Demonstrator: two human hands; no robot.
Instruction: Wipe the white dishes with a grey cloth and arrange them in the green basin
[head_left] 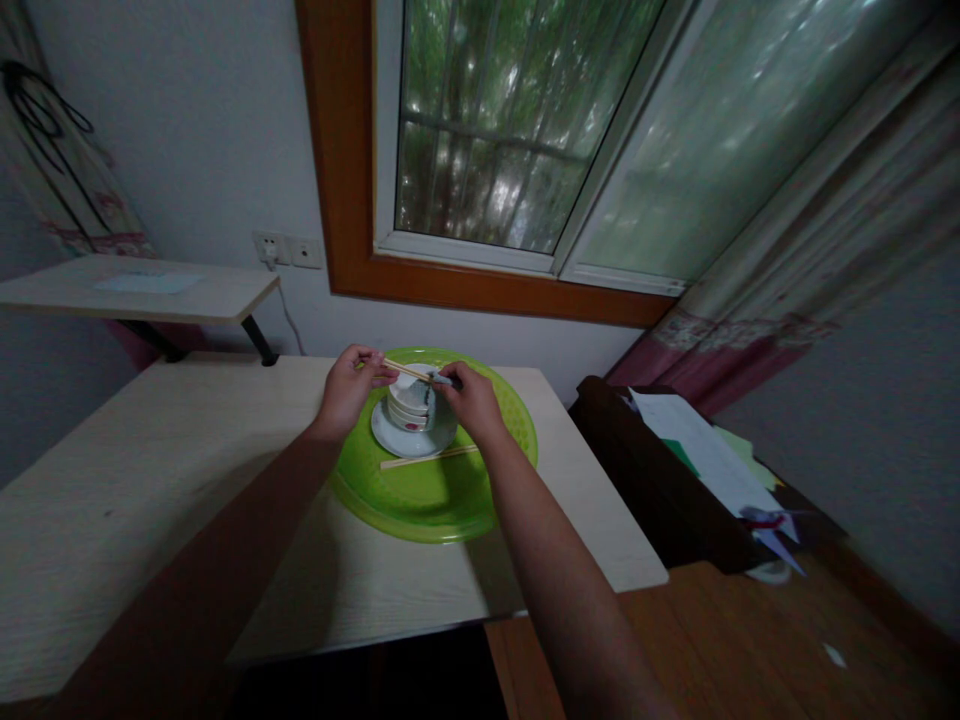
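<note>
A round green tray (450, 500) lies on a pale wooden table (150, 500). On it rests a white plate (394, 435) with a stack of small white bowls (411, 405). My left hand (352, 385) is closed in a pinch on one end of a wooden chopstick (409, 372) held over the bowls. My right hand (469, 400) is closed by the bowls' right rim, on the chopstick's other end and a small grey object I cannot make out. A second chopstick (427, 457) lies on the tray in front of the plate.
A low shelf (135, 290) stands at the back left by a wall socket (289, 250). A window (510, 130) and curtain (787, 280) are behind. To the right sits a dark cabinet (660, 490) with papers (705, 450) on it, above a wooden floor (712, 650).
</note>
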